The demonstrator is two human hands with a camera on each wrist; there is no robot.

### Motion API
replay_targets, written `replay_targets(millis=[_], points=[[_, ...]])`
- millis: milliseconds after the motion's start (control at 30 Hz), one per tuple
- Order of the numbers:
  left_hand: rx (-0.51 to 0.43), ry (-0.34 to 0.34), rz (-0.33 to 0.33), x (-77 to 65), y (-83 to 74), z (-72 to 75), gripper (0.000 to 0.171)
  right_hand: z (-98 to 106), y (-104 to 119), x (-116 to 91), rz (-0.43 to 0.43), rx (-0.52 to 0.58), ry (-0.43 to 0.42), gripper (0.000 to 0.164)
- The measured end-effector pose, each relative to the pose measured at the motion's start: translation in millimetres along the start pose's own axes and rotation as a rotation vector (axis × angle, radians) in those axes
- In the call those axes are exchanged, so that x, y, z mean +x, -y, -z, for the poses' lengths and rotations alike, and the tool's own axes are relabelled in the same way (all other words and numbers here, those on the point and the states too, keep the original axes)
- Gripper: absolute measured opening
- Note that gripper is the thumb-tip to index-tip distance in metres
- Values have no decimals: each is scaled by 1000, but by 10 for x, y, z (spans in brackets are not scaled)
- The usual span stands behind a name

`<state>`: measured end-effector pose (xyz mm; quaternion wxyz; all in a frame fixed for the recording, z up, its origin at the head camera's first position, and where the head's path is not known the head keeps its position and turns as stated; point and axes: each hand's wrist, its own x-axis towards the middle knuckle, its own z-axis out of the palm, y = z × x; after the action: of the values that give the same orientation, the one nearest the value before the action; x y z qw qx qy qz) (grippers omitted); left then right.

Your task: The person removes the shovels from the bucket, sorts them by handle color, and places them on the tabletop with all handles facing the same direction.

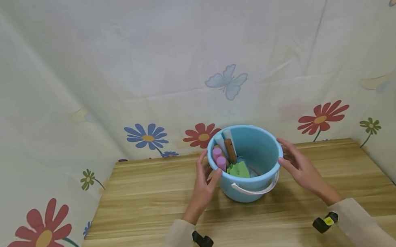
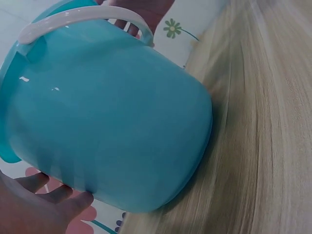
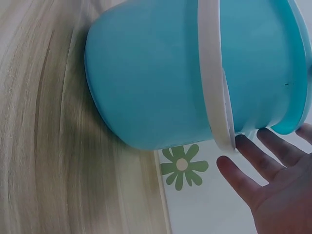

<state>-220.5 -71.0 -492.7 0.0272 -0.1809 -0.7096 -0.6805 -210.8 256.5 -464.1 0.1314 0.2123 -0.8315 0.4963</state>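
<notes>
A light blue bucket (image 1: 231,195) with a white handle (image 1: 255,193) stands on the table. My left hand (image 1: 204,182) is at its left side, with the thumb by the rim and the other fingertips against the wall. Opposite it, my right hand (image 1: 300,171) has its thumb at the rim and its fingers spread along the outer wall. In the right wrist view those fingers (image 3: 263,158) look nearly straight. Inside the bucket lie purple cylinders (image 1: 221,163), pale sticks (image 1: 220,143), a brown stick (image 1: 230,150) and a green piece (image 1: 239,170).
The wood-grain table (image 1: 150,218) extends to both sides and in front of the bucket. Behind it hangs a pale cloth (image 1: 161,62) printed with flowers and a butterfly. A black wrist camera (image 1: 203,241) sits on the left sleeve, another (image 1: 324,222) on the right.
</notes>
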Motion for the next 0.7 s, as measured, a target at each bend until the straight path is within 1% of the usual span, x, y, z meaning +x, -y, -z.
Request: replay_targets(millis=[233,467,700], points=[[8,-11,7,-6,-7,-8,69,-17,-16,-12,16,54,8,62],[10,-14,4,2,-6,-8,69,-25,-66,-12,-34,82,28,62],[8,-12,1,3,-2,-9,70,-24,-76,-13,-42,93,31,63]])
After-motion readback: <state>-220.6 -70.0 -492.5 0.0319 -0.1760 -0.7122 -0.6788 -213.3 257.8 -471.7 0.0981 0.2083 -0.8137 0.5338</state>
